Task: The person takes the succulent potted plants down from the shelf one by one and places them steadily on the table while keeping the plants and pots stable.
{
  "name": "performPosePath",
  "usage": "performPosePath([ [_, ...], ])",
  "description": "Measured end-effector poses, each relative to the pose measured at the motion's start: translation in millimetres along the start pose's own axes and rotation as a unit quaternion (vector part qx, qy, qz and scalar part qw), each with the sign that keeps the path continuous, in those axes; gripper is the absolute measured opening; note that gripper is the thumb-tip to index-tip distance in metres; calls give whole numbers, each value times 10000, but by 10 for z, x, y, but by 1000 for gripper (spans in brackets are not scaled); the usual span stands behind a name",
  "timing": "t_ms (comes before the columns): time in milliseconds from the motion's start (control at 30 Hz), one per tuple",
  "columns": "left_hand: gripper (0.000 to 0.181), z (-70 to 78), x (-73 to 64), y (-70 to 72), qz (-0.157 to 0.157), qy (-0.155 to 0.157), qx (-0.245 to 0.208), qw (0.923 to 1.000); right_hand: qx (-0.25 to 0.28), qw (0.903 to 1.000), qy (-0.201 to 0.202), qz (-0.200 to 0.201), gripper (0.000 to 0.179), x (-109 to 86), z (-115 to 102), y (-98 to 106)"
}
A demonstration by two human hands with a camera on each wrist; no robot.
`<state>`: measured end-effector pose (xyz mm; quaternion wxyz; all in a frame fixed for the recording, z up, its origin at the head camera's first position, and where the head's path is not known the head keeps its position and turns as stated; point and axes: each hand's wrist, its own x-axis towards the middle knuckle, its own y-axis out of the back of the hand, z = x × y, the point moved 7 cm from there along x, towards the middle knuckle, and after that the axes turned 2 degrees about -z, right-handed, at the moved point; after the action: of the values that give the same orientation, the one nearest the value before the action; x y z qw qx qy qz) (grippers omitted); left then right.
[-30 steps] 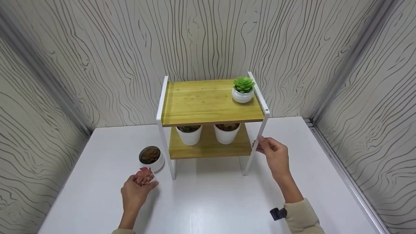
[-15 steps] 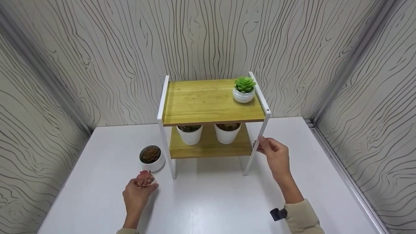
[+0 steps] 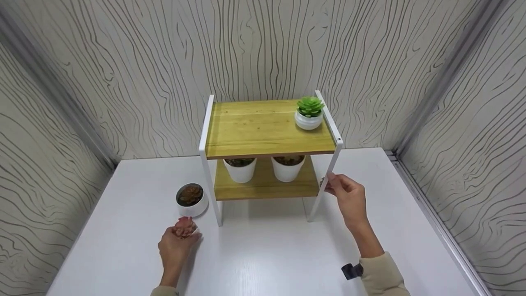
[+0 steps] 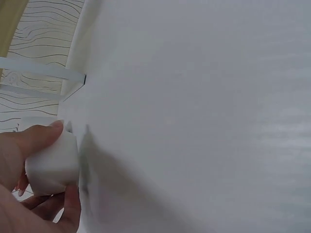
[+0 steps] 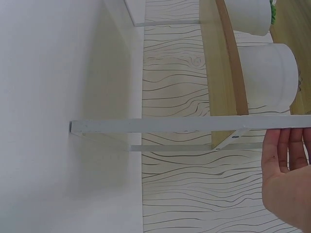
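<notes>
In the head view, my left hand (image 3: 176, 248) grips a small potted succulent (image 3: 185, 227) with reddish leaves, near the tabletop at left. Its white pot (image 4: 53, 165) lies tilted between thumb and fingers in the left wrist view. Just beyond it, a white pot with a brown succulent (image 3: 191, 195) stands on the table. My right hand (image 3: 348, 199) holds the right front leg (image 3: 324, 187) of a two-tier wooden plant stand (image 3: 263, 131), thumb and fingers at the white frame. Fingertips (image 5: 273, 138) meet the leg in the right wrist view.
A green succulent in a white pot (image 3: 309, 113) sits at the top tier's right end. Two white pots (image 3: 241, 172) stand on the lower tier, their plants partly hidden by the upper board. Patterned panels (image 3: 263, 49) enclose the white table (image 3: 263, 255) at back and sides.
My left hand has shifted slightly to the right and toward me, the reddish succulent moving with it. The right hand stays at the stand's leg.
</notes>
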<state>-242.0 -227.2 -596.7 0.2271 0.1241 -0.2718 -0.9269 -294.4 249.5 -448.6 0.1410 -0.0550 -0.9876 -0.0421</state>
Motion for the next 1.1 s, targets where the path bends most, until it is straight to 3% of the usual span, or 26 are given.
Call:
performPosePath([
  [200,65,-46,10,-32,-9,143,15,9999,53,10000,-19,1,34,-10,4,0],
  [500,61,-17,1,-65,117,-32,60,9999,23,10000,28,-27,33,-11,9,3],
  [1100,59,-47,-3,-88,200,66,99,9997,-12,9999,-48,162,32,-35,12,1],
])
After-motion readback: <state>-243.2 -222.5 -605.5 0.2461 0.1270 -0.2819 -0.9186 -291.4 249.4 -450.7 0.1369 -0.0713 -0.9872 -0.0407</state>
